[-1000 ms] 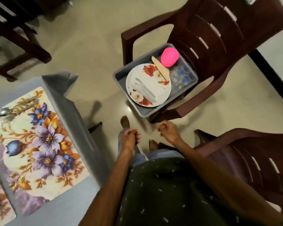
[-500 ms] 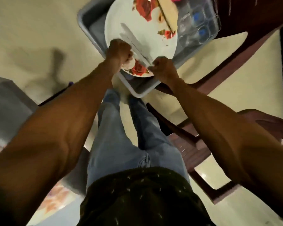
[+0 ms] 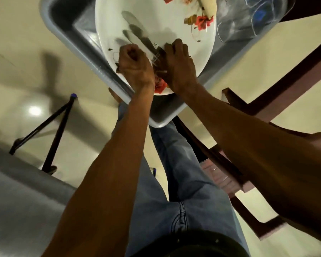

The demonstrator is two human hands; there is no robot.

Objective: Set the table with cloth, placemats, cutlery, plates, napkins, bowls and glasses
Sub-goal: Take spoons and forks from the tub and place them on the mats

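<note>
A white plate (image 3: 174,21) with red flowers lies in a grey tub (image 3: 67,39) on a brown chair (image 3: 295,58). Several pieces of steel cutlery (image 3: 135,28) lie across the plate, blurred. My right hand (image 3: 178,67) curls its fingers over their handles at the plate's near side. Just left of it, my left hand (image 3: 135,65) is a closed fist over the plate's near rim; a blurred utensil ends at its knuckles, and I cannot tell whether it holds that. A beige folded napkin (image 3: 209,4) and clear glasses (image 3: 248,21) sit at the tub's far right.
The grey-clothed table (image 3: 17,191) is at the lower left. A black folding stand (image 3: 59,123) rests on the floor between table and tub. A second brown chair (image 3: 248,182) stands close on my right, beside my legs.
I have leaned in over the tub. Both hands have come from my sides to the plate, and the right hand now closes over the cutlery handles.
</note>
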